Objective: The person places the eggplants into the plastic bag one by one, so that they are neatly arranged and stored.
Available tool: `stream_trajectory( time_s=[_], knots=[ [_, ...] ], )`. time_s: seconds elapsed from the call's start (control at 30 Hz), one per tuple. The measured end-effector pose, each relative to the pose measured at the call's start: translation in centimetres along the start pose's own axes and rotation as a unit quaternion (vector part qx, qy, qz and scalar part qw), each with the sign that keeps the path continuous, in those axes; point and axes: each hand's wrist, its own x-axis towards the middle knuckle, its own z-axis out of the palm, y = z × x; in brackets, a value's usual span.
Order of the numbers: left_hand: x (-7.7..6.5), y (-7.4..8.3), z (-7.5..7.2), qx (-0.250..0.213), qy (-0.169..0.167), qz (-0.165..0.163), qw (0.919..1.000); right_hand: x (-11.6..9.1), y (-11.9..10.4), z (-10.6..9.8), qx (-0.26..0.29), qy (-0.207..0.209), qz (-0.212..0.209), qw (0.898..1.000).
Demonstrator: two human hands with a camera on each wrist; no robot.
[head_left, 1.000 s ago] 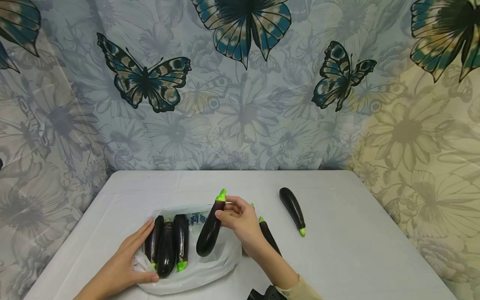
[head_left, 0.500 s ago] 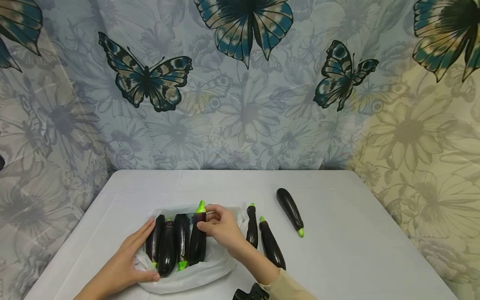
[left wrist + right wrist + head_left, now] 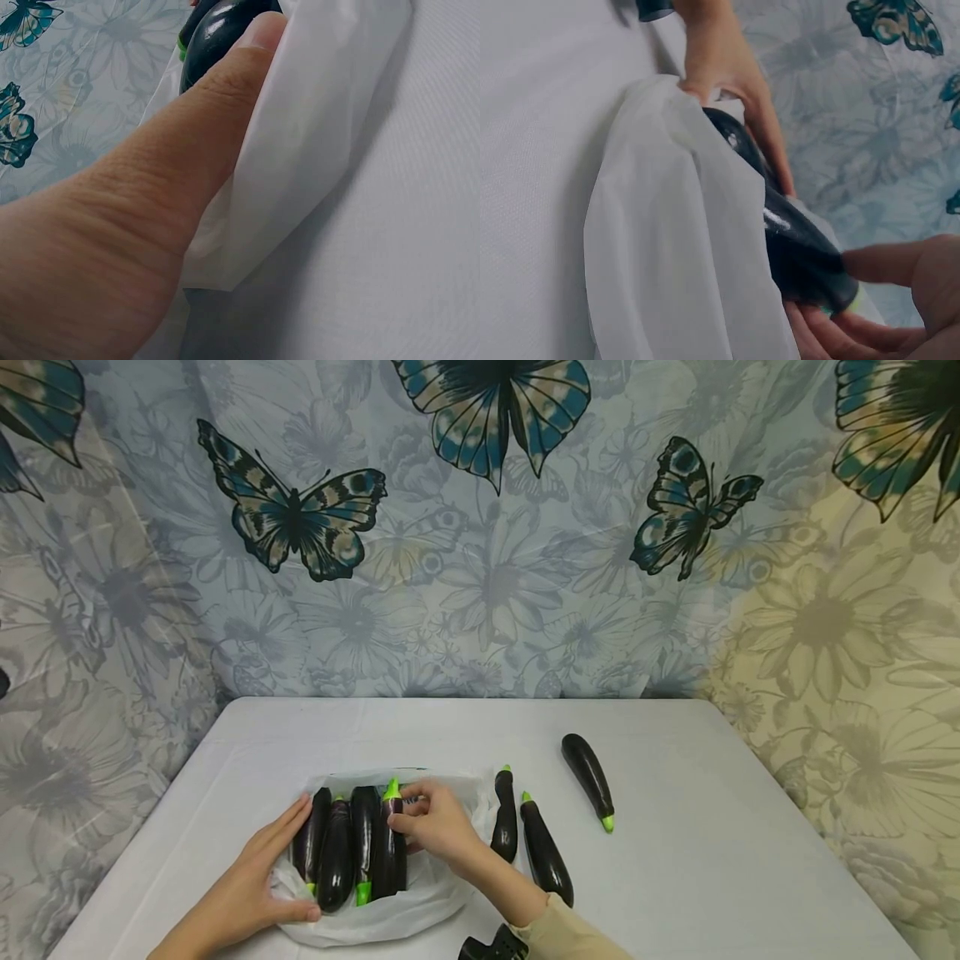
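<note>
Backdrop: patterned cloth with grey flowers and dark blue-and-cream butterflies, standing behind and at both sides. Table: white-covered, fitted against the backdrop at its far edge. Bag: white plastic, lying open on the table, left of centre in the head view.

Hands: well spread from each other, both at the bag. Left hand: fingers extended along the bag's left side, thumb at its near rim; in the left wrist view the thumb tip lies against an eggplant. Right hand: thumb and fingers pinching the held eggplant near its stem end. A pale yellow sleeve covers the right forearm.

Eggplants: seven counted, dark and glossy. Four lie side by side in the bag, the held one rightmost; the other three stand between it and the left hand. Three more lie on the table to the bag's right, the farthest set apart.

Black device: beside the sleeve, partly cut off. Stem ends: bright green; the held eggplant's points away from the person.
</note>
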Motion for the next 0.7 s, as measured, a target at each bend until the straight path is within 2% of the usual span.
stream_trajectory(
  time_s=[0.17, 0.3, 0.7],
  knots=[
    [0.1, 0.1, 0.0, 0.000, 0.000, 0.002, 1.0000, 0.1, 0.4, 0.1, -0.041, -0.016, 0.008, 0.999],
    [0.1, 0.1, 0.0, 0.000, 0.000, 0.002, 1.0000, 0.0, 0.6, 0.2, -0.053, -0.011, 0.015, 0.998],
    [0.0, 0.1, -0.1, -0.008, -0.006, -0.004, 0.9999, -0.3, 1.2, 0.3, -0.022, 0.017, 0.017, 0.999]
  ],
)
